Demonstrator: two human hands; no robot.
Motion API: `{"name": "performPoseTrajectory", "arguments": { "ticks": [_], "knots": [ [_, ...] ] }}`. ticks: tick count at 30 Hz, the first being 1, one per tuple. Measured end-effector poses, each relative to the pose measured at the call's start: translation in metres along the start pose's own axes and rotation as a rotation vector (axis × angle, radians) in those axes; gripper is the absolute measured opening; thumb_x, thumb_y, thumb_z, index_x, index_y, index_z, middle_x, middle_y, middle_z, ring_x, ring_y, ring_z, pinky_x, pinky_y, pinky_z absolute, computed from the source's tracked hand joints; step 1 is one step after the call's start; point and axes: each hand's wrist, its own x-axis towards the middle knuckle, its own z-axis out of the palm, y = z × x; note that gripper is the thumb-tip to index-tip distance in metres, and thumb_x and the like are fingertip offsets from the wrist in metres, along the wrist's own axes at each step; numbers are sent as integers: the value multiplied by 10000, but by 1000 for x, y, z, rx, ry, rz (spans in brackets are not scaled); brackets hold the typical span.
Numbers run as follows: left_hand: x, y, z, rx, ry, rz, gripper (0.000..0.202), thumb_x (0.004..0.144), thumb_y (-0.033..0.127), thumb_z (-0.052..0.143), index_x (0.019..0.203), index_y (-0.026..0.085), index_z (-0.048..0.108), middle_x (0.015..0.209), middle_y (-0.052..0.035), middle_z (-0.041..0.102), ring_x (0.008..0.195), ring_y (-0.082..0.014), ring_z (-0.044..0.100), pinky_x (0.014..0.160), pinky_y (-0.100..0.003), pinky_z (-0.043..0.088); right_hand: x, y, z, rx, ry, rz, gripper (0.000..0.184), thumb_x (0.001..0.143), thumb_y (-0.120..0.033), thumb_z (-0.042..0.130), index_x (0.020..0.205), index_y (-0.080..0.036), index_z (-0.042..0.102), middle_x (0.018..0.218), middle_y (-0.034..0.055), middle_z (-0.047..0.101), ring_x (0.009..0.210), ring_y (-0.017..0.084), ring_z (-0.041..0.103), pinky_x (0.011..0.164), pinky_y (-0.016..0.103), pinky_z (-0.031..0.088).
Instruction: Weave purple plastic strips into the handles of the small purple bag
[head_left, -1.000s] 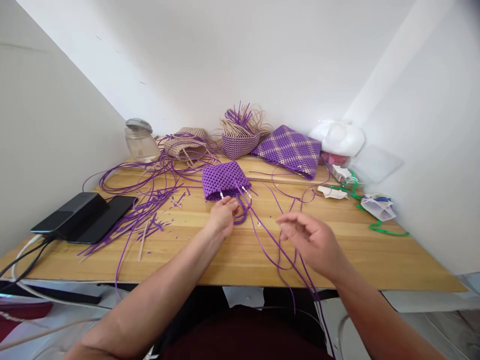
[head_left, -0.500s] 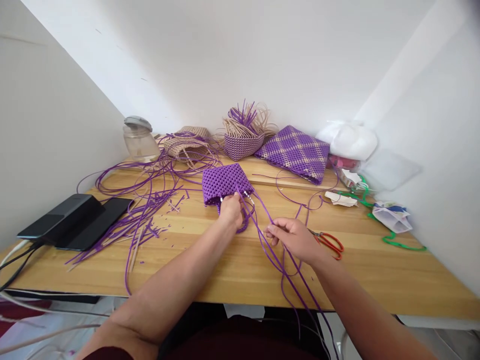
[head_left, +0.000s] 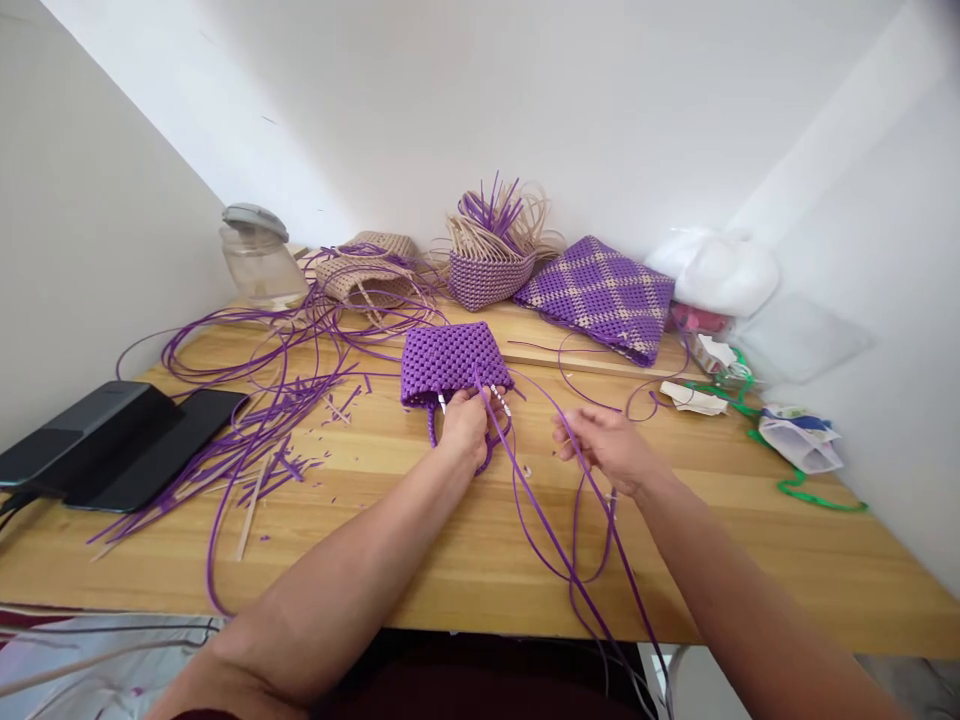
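Note:
A small purple woven bag lies on its side at mid-table, its rim toward me. My left hand is closed on that rim, beside a handle with white wrapped bits. Part of the rim is hidden behind the fingers. To the right, my right hand has its fingers closed around a purple plastic strand that arcs from the bag. A second purple strand runs from the rim down past the table's front edge, and looser loops lie beneath my right hand.
Purple strands and cut scraps cover the left side, near a black phone and a dark device. Along the back stand a jar, a beige bag, an unfinished basket and a chequered purple bag.
My right hand has moved right and slightly up, widening the arc of its strand. My left hand stays at the bag's rim. The red-handled scissors no longer show. The view has shifted slightly.

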Motion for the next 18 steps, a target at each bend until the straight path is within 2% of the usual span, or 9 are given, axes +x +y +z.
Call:
{"name": "performPoseTrajectory", "arguments": {
  "ticks": [2, 4, 6, 8, 10, 15, 18],
  "knots": [
    [-1, -2, 0, 18, -9, 3, 81, 838, 65, 605, 873, 137, 594, 835, -71, 701, 610, -109, 632, 548, -216, 466, 10, 4, 16, -136, -130, 35, 357, 810, -503, 697, 860, -152, 659, 811, 67, 681, 556, 132, 643, 357, 172, 333],
    [-1, -2, 0, 32, -24, 20, 139, 812, 26, 620, 881, 140, 580, 856, -60, 701, 634, -97, 637, 571, -201, 474, 16, 9, 35, -209, -258, 18, 399, 840, -546, 656, 811, -148, 665, 764, 65, 686, 544, 124, 635, 350, 163, 310],
    [-1, 0, 0, 48, -47, 19, 150, 812, 10, 612, 878, 139, 574, 832, -55, 694, 605, -89, 622, 566, -196, 472, 19, 13, 49, -164, -276, -15, 411, 850, -556, 638, 768, -153, 651, 691, 47, 671, 510, 106, 601, 356, 161, 297],
    [-2, 4, -1, 67, -78, -20, 107, 827, 23, 598, 849, 127, 586, 766, -61, 677, 552, -90, 597, 547, -204, 470, 22, 15, 50, -65, -230, -16, 385, 829, -534, 663, 755, -157, 645, 671, 38, 663, 508, 102, 588, 368, 168, 295],
    [-4, 10, -1, 92, -110, -65, 92, 842, 35, 577, 800, 115, 599, 733, -75, 662, 538, -104, 596, 538, -222, 483, 24, 15, 37, 30, -161, -1, 357, 804, -511, 690, 801, -155, 670, 681, 37, 659, 544, 112, 599, 399, 180, 327],
    [-16, 24, -2, 155, -143, -127, 192, 835, -21, 511, 752, 136, 584, 765, -68, 656, 578, -127, 632, 587, -279, 550, 18, 6, -27, 175, 147, -49, 330, 768, -475, 720, 849, -158, 676, 567, -33, 497, 466, 92, 454, 402, 204, 335],
    [-24, 28, -3, 197, -153, -133, 221, 838, -40, 496, 751, 141, 589, 721, -54, 649, 576, -117, 631, 595, -259, 552, 7, -5, -58, 266, 306, -86, 254, 801, -416, 712, 813, -172, 642, 583, -35, 475, 475, 88, 452, 389, 189, 342]
  ]
}}
